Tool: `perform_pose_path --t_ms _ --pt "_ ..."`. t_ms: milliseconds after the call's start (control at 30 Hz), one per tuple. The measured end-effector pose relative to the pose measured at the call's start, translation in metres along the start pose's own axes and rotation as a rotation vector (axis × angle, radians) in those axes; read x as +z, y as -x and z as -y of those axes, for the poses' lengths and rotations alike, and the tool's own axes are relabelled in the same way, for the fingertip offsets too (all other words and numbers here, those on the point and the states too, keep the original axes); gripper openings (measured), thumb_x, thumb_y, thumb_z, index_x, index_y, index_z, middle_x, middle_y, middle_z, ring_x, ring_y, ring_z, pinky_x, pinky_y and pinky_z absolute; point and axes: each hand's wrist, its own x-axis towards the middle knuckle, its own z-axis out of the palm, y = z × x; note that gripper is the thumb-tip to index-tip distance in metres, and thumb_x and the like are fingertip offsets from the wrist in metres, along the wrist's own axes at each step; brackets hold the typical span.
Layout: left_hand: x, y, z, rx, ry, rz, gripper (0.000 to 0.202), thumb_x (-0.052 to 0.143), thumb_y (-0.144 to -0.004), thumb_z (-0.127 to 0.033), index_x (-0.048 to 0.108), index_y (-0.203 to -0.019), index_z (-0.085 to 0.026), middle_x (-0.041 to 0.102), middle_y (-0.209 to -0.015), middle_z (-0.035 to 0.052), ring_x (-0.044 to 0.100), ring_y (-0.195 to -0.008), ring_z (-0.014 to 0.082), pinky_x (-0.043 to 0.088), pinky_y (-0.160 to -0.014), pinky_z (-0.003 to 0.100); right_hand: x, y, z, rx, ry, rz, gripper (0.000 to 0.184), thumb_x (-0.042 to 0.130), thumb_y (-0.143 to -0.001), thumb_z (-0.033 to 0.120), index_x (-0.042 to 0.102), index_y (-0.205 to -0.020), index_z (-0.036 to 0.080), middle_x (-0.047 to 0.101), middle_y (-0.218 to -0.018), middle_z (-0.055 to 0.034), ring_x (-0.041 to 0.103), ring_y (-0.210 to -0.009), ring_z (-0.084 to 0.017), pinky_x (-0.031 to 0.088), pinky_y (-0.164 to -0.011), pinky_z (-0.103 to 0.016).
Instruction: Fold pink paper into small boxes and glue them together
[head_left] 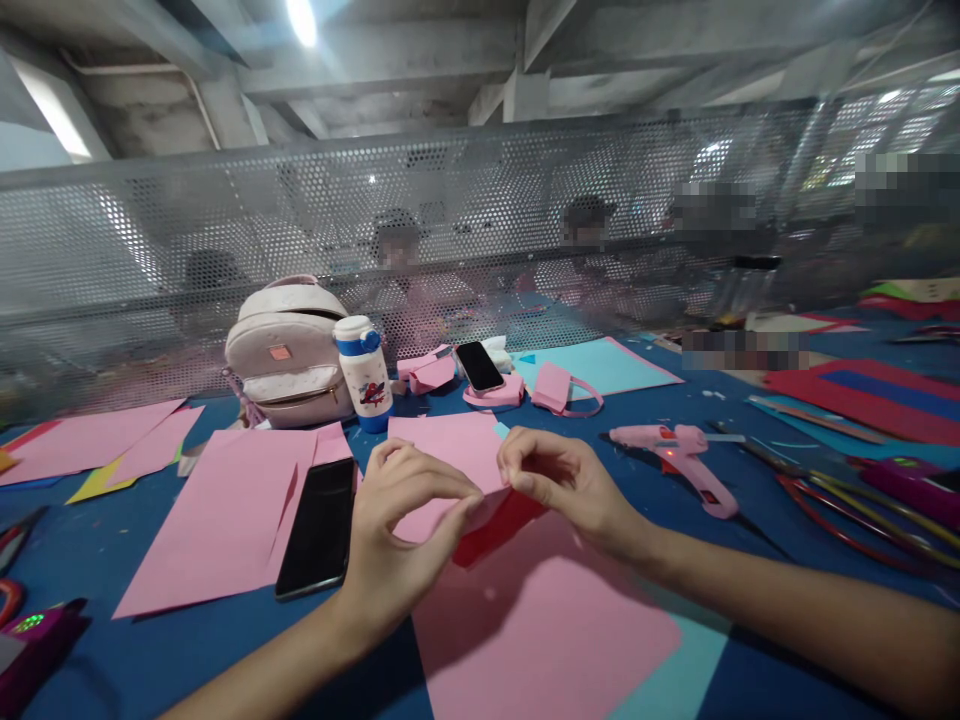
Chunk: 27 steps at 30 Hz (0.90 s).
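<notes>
Between my two hands is a small folded piece of red and pink craft sheet (501, 527), its red face turned towards me. My left hand (411, 515) pinches the left end of its upper edge between thumb and fingers. At the other end of that edge, my right hand (559, 480) is closed with thumb and forefinger pressed together. Below the piece lies a large pink sheet (540, 630), partly over a light blue sheet (686, 655). Another pink sheet (442, 435) lies beyond my fingers. Whether the piece is foam or felt I cannot tell.
A pink glue gun (679, 455) lies right, near scissors (840, 510). A black phone (319, 530) and pink sheets (217, 510) lie left. Behind stand a backpack (289, 350), a bottle (364, 375) and a small pink bag (559, 390). People sit beyond the perforated metal screen (480, 190).
</notes>
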Motion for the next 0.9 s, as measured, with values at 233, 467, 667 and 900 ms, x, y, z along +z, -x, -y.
perform_pose_path --t_ms 233,467,667,900 --pt "0.0006 0.0011 0.0005 0.004 0.005 -0.003 0.016 0.065 -0.087 -0.009 0.068 -0.079 -0.022 0.074 -0.079 -0.0025 0.066 -0.072 0.0159 0.036 -0.084 0.04 -0.0005 0.0006 -0.0012 0.021 -0.004 -0.007 0.021 0.065 -0.093 0.036 0.06 -0.081 0.019 0.052 -0.078 -0.0002 0.046 -0.072 -0.014 0.037 -0.068 -0.028" --pt "0.001 -0.0007 0.0008 0.009 -0.006 -0.002 0.016 0.065 -0.088 -0.009 0.068 -0.079 -0.022 0.074 -0.078 -0.0028 0.066 -0.071 0.0159 0.036 -0.084 0.04 -0.0004 0.0003 0.0003 0.04 0.004 -0.016 0.024 0.066 -0.092 0.038 0.059 -0.079 0.019 0.051 -0.077 -0.0003 0.046 -0.071 -0.015 0.039 -0.068 -0.028" --pt "0.0002 -0.0004 0.0024 -0.008 -0.001 -0.019 0.015 0.065 -0.089 -0.011 0.068 -0.079 -0.022 0.074 -0.079 -0.0022 0.066 -0.071 0.0161 0.037 -0.085 0.041 -0.0012 -0.0016 0.0018 0.042 0.004 -0.038 0.025 0.067 -0.09 0.039 0.059 -0.077 0.019 0.052 -0.076 -0.0006 0.047 -0.071 -0.015 0.041 -0.068 -0.028" --pt "0.0003 0.0004 0.0036 -0.021 0.005 -0.034 0.014 0.066 -0.089 -0.012 0.069 -0.08 -0.022 0.074 -0.078 -0.0024 0.065 -0.071 0.0157 0.037 -0.084 0.041 -0.0021 -0.0019 -0.0001 0.036 -0.023 -0.041 0.023 0.068 -0.091 0.036 0.061 -0.077 0.018 0.053 -0.077 -0.0001 0.048 -0.071 -0.014 0.04 -0.069 -0.027"
